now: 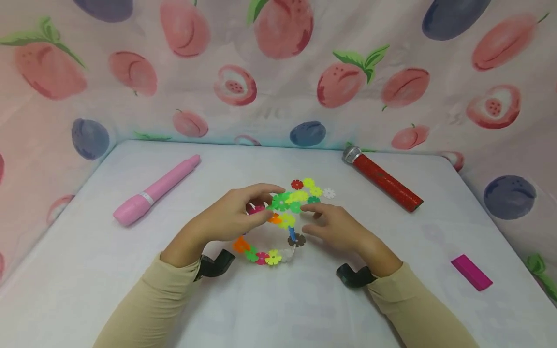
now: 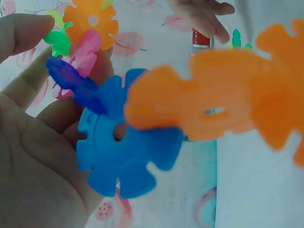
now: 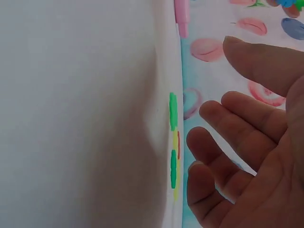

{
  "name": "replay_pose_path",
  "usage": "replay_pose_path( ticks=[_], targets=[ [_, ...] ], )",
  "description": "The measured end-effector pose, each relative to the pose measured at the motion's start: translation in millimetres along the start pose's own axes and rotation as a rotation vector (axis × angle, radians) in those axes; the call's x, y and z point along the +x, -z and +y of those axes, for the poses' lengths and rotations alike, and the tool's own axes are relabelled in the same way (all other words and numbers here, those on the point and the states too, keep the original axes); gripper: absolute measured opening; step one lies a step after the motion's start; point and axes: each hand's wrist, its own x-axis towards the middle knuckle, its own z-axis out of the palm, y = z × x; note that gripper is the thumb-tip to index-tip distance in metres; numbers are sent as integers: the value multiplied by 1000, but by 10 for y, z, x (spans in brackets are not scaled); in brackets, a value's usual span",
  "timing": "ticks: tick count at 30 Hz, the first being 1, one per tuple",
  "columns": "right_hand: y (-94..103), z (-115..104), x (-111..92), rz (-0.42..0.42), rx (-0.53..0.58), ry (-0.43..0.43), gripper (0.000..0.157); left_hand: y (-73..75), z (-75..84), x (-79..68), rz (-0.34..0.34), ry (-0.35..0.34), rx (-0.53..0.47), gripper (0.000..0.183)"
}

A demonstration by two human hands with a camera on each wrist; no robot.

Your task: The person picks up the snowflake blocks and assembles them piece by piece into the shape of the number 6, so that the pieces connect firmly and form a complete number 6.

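A chain of flower-shaped plastic snap pieces (image 1: 273,257) in many colors loops between the two hands. My left hand (image 1: 235,215) grips its upper left part, fingers behind and thumb in front. Close up in the left wrist view, a blue flower piece (image 2: 121,137) and a blurred orange piece (image 2: 213,95) stand linked in front of the palm. My right hand (image 1: 337,227) hovers at the chain's right side, near the dark brown piece (image 1: 297,240). Its fingers (image 3: 211,147) are loosely bent with nothing between them. Loose flower pieces (image 1: 309,182) lie just behind the chain.
On the white table (image 1: 278,309), a pink microphone-shaped stick (image 1: 158,188) lies at left and a red microphone (image 1: 385,179) at back right. A magenta strip (image 1: 472,272) lies near the right edge. Behind hangs a fruit-print cloth (image 1: 270,96).
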Motion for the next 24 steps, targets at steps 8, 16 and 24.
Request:
replay_pose_path(
  ticks=[8, 16, 24],
  targets=[
    [11, 62, 152, -79, -42, 8, 55, 2, -3, 4, -32, 18, -29, 43],
    [13, 63, 196, -126, -89, 43, 48, 5, -22, 14, -40, 24, -18, 44],
    [43, 29, 142, -82, -151, 37, 35, 21, -45, 3, -31, 37, 5, 45]
  ],
)
